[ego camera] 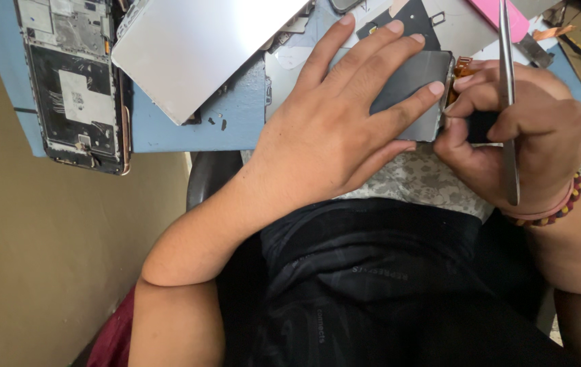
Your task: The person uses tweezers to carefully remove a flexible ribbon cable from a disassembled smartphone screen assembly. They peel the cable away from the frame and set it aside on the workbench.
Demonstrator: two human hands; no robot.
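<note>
**Steadying the panel while the edge is worked**

The left hand lies flat, fingers spread, on a thin grey rectangular display panel that sits at the near edge of the blue worktop, partly overhanging the person's lap. It presses down rather than grips — nothing is enclosed in it.

The right hand is curled at the panel's right edge, its fingertips pinching a small black piece just beside the orange flex ribbon. A pair of slim steel tweezers is tucked in the same hand, pointing away from the work (held, not in use at the tip).

To do this well, I would judge that the flat hand should keep its weight even across the panel so that it cannot pivot, and that the pinching fingers should pull low and parallel to the surface, sparing the ribbon any sharp bend.

Further left on the worktop lie a silver metal back plate and an opened phone frame with bare circuitry — both well apart from the hands.
</note>
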